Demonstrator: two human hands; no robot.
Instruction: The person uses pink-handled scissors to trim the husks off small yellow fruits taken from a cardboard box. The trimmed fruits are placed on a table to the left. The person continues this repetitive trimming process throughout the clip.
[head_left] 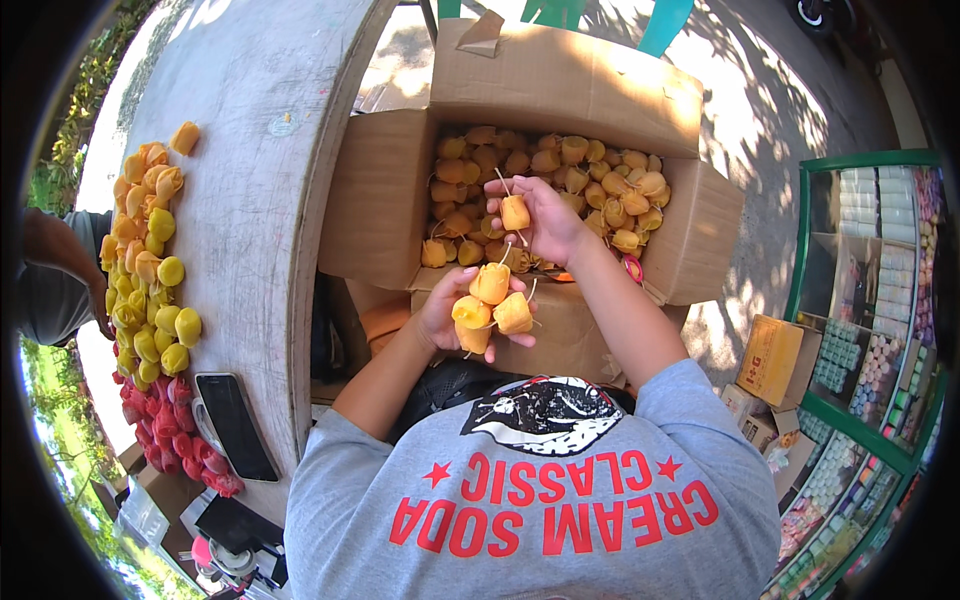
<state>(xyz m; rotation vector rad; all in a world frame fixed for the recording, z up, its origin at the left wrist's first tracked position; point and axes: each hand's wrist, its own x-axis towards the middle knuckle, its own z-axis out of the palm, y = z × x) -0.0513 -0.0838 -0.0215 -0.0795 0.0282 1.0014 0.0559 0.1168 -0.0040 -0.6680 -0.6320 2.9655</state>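
Note:
My left hand (442,312) is palm up, fingers curled around several yellow-orange rosebud-shaped pieces (490,284) with thin, pale string-like stems. Above and to the right of it, my right hand (553,222) pinches a single orange rosebud-shaped piece (515,212) by its thin stem or side. Both hands hover over the near edge of an open cardboard box (382,190). Inside the box lies a deep heap of the same orange and yellow rosebud-shaped pieces (575,150). What they are made of I cannot tell.
At left, a worn white table (250,170) bears yellow buds (150,320), red buds (175,425) and a dark phone (237,425). Another person's arm (60,245) shows beyond it. Right stand a small carton (768,365) and a green-framed shelf (812,250) of packed goods.

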